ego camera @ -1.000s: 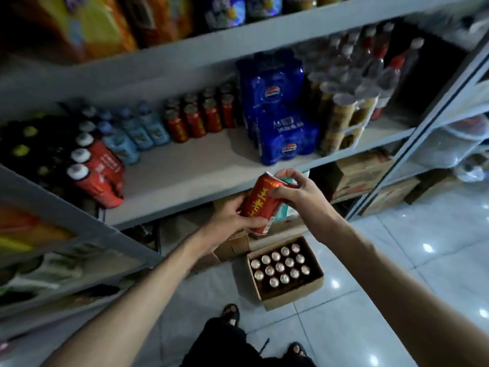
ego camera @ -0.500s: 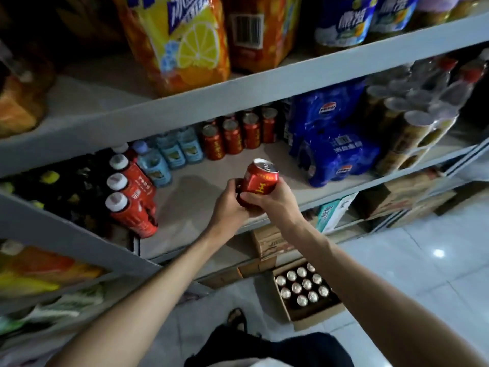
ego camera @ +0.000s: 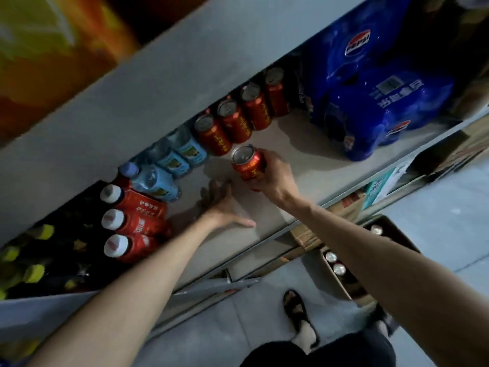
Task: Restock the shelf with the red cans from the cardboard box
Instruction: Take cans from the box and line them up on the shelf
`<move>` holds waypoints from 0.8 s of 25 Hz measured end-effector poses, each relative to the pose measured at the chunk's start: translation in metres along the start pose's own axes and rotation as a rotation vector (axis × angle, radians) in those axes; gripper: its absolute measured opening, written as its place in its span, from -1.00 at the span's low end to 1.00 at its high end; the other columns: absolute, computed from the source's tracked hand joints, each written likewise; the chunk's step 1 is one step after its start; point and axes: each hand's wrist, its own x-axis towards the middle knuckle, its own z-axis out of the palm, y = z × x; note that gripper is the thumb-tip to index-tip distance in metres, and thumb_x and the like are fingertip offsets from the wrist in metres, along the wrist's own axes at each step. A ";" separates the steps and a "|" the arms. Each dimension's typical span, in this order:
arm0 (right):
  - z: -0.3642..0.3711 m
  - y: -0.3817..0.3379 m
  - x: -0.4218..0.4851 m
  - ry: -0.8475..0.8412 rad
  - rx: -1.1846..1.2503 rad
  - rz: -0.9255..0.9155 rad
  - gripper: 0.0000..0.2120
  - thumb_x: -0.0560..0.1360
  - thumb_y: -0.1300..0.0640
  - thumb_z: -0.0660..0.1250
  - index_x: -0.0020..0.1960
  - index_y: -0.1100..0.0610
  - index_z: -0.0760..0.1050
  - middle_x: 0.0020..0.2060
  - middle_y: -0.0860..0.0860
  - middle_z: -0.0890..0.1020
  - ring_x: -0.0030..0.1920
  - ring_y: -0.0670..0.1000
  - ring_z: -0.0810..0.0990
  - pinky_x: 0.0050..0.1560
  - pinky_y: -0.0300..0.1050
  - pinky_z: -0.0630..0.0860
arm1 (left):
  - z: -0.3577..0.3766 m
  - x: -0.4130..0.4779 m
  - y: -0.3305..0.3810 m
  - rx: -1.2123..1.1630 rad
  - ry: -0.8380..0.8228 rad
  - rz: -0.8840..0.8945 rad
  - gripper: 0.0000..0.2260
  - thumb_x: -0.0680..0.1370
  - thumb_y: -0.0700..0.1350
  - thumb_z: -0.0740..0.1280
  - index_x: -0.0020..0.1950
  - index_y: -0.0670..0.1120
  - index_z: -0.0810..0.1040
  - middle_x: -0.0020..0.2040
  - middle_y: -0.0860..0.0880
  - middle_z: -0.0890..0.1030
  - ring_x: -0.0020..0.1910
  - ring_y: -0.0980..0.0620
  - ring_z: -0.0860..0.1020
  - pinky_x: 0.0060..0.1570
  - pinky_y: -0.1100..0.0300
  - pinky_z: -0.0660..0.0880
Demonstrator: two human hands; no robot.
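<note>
Placing 1 red can (ego camera: 247, 164) just in front of the row of 4 cans (ego camera: 235, 120), right hand (ego camera: 275, 178) wrapped round its side, likely starting a 2nd line. Left hand (ego camera: 222, 207) flat, fingers spread, probably bracing on the shelf (ego camera: 291, 144) near that row.

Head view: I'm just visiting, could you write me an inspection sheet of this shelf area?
Surface: grey shelf, bare patch at the front.
Job's things: red can held tilted before row of red cans; cardboard box on floor, cans inside.
Clutter: blue cola packs, water bottles, red bottles.
Hands: right hand grips the can; left hand open, fingers spread over shelf.
Cables: nothing seen.
Surroundings: tiled floor, sandalled foot.
</note>
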 end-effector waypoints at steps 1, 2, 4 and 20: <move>0.010 0.000 0.009 0.010 -0.020 -0.028 -0.39 0.27 0.05 0.55 0.29 0.06 0.47 0.15 0.04 0.58 0.04 -0.05 0.53 0.04 -0.15 0.48 | -0.001 0.006 -0.002 0.043 -0.023 0.013 0.30 0.18 0.46 0.44 0.56 0.00 -0.36 0.57 -0.24 -0.31 0.55 -0.33 -0.27 0.52 -0.25 -0.12; 0.019 -0.001 0.018 0.020 -0.031 -0.057 -0.41 0.29 0.04 0.54 0.28 0.08 0.47 0.14 0.06 0.58 0.06 0.01 0.56 0.02 -0.13 0.45 | 0.000 0.009 -0.006 0.056 -0.035 0.042 0.31 0.18 0.45 0.44 0.56 0.00 -0.37 0.57 -0.25 -0.31 0.55 -0.33 -0.28 0.52 -0.25 -0.12; 0.033 -0.003 0.034 0.041 -0.034 -0.102 -0.39 0.32 0.02 0.51 0.31 0.13 0.44 0.16 0.13 0.56 0.11 0.11 0.55 0.03 -0.13 0.41 | 0.003 0.012 -0.013 0.109 -0.038 0.109 0.32 0.19 0.44 0.45 0.56 -0.03 -0.37 0.57 -0.27 -0.30 0.55 -0.31 -0.29 0.53 -0.22 -0.13; 0.063 -0.003 0.053 0.050 -0.051 -0.156 -0.37 0.39 0.10 0.50 0.38 0.17 0.33 0.30 0.17 0.45 0.26 0.14 0.45 0.24 -0.09 0.36 | 0.005 0.017 -0.016 0.165 0.045 0.098 0.31 0.14 0.39 0.52 0.60 0.00 -0.24 0.58 -0.29 -0.20 0.56 -0.37 -0.12 0.48 -0.22 0.05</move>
